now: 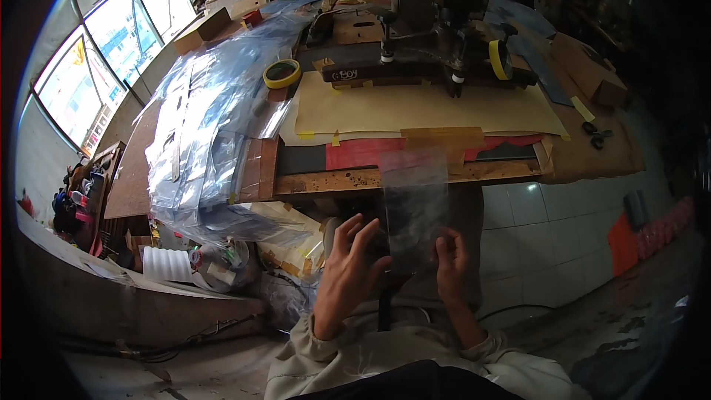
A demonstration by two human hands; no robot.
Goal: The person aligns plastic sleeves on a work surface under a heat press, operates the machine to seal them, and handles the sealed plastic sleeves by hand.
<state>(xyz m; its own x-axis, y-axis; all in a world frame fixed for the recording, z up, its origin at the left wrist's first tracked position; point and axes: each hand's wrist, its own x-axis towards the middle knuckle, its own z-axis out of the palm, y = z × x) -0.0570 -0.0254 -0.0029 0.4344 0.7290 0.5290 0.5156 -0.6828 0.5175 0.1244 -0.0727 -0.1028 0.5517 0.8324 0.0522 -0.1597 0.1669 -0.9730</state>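
Observation:
A clear plastic sheet [416, 211] hangs upright before my lap, its top end near the wooden front edge of the table [355, 180]. My right hand [451, 259] pinches the sheet's lower right edge between thumb and fingers. To the left of the sheet, my left hand [351, 270] is raised with its fingers apart and holds nothing. Behind the sheet's top, a brown tape strip [442, 138] lies across red material [354, 154] and the edge of a large cream board [422, 111].
A dark machine head [437, 70] stands over the board, with a yellow tape roll [500, 59] on it. Another yellow roll [282, 73] lies by stacked plastic sheets [204, 104] at left. Black scissors [597, 135] and a cardboard box [589, 74] are at right.

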